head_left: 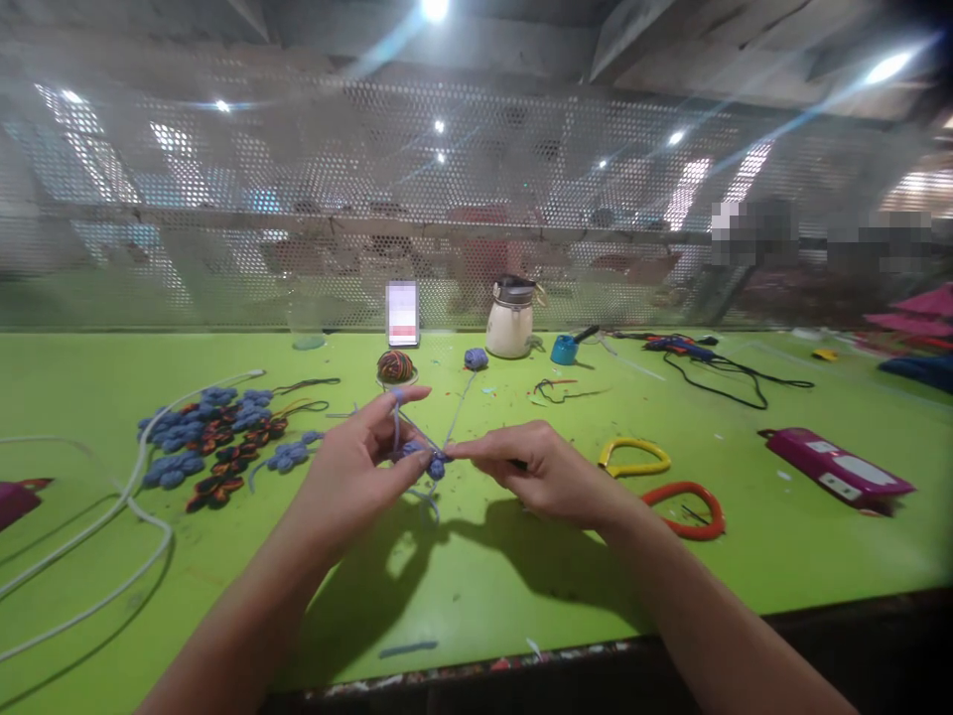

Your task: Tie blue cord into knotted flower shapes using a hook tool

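Near the middle, my left hand (372, 459) pinches a small blue-purple crocheted piece (436, 467), with yarn looped over its raised index finger. My right hand (532, 467) is closed, its extended index fingertip touching the piece's right side; what its other fingers hold is hidden. A strand runs from the piece up to a purple yarn ball (476, 358). Left of that ball sits a dark multicoloured yarn ball (395, 366). Several blue crocheted flowers (175, 429) and dark orange-black ones (236, 457) lie left of my left hand.
On the green table (462, 616), a phone (403, 314) stands behind the yarn, near a cream jug (510, 323). Scissors with yellow (635, 457) and red handles (689, 510) lie beside my right forearm. A magenta power strip (838, 469) is farther right; white cable (145, 447) crosses the left.
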Demonstrator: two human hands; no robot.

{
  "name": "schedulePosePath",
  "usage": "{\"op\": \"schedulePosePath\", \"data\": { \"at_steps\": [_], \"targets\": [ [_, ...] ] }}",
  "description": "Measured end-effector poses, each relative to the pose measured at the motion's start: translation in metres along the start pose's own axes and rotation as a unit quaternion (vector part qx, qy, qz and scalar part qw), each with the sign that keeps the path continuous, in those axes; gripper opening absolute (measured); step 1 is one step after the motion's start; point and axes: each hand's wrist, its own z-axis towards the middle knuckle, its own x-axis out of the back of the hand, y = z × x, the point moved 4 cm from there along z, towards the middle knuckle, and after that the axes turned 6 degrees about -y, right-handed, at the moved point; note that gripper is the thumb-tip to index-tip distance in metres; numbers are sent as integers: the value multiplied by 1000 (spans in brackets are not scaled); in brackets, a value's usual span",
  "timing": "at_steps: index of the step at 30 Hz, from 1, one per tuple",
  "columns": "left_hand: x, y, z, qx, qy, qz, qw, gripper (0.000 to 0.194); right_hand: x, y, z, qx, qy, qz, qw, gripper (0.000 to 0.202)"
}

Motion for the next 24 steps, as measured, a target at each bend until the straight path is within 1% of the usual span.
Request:
{"op": "schedulePosePath", "data": {
  "at_steps": [2, 4, 7, 11, 17, 19, 21, 24],
  "targets": [
    [-1, 2, -1, -24, 8, 74, 997, 52, 0, -1, 0, -3, -12, -43, 999, 46],
    [-4, 4, -2, -52, 13, 146, 988, 48, 0, -2, 0, -20, -31, -101, 994, 52],
    [-10, 3, -2, -87, 13, 226, 970, 45, -2, -4, -1, -51, -56, -191, 979, 59],
    [-18, -2, -2, -124, 20, 275, 953, 39, -5, -8, -2, -66, -75, -272, 957, 56],
    [-24, -7, -2, -163, 7, 345, 924, 37, -7, -11, -5, -66, -77, -330, 939, 47],
    [-23, -6, -1, -155, 2, 344, 926, 36, -7, -12, -6, -69, -78, -335, 937, 47],
    [-18, -6, 2, -114, -8, 312, 943, 37, -7, -12, -5, -72, -78, -328, 939, 51],
    [-9, -8, 5, -26, -23, 185, 982, 40, -6, -13, -5, -72, -66, -303, 948, 57]
  ]
}}
